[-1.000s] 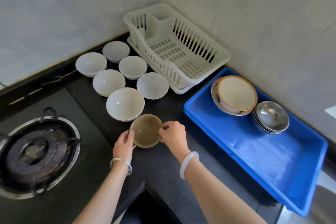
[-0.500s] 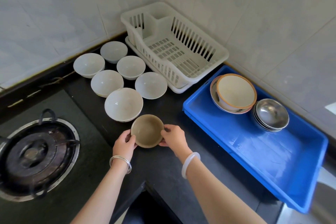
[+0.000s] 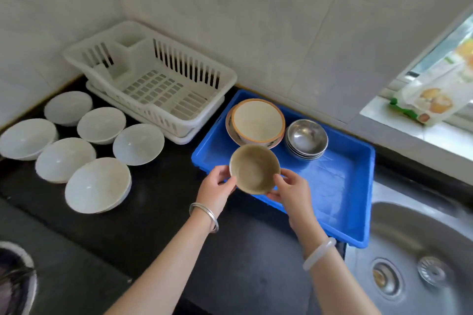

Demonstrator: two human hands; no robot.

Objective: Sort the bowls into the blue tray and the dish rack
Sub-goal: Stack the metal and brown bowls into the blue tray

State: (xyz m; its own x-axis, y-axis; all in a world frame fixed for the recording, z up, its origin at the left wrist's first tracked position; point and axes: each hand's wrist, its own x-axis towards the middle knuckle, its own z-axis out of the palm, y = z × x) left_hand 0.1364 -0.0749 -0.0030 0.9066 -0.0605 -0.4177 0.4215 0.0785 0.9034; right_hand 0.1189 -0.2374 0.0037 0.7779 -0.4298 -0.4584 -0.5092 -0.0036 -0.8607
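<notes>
**Lifted, carried across, nearly sorted**

Brought over from left of the rectangular blue plastic tray (image 3: pixel 340 186), now held just above its near-left edge: small tan ceramic bowl (image 3: pixel 254 169), gripped at the sides by left hand (image 3: pixel 217 188) and right hand (image 3: pixel 290 190). Judged ready for setting down inside.

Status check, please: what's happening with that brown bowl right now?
Left hand, right hand grip brown bowl. Held over blue tray near edge. Path clear.
</notes>
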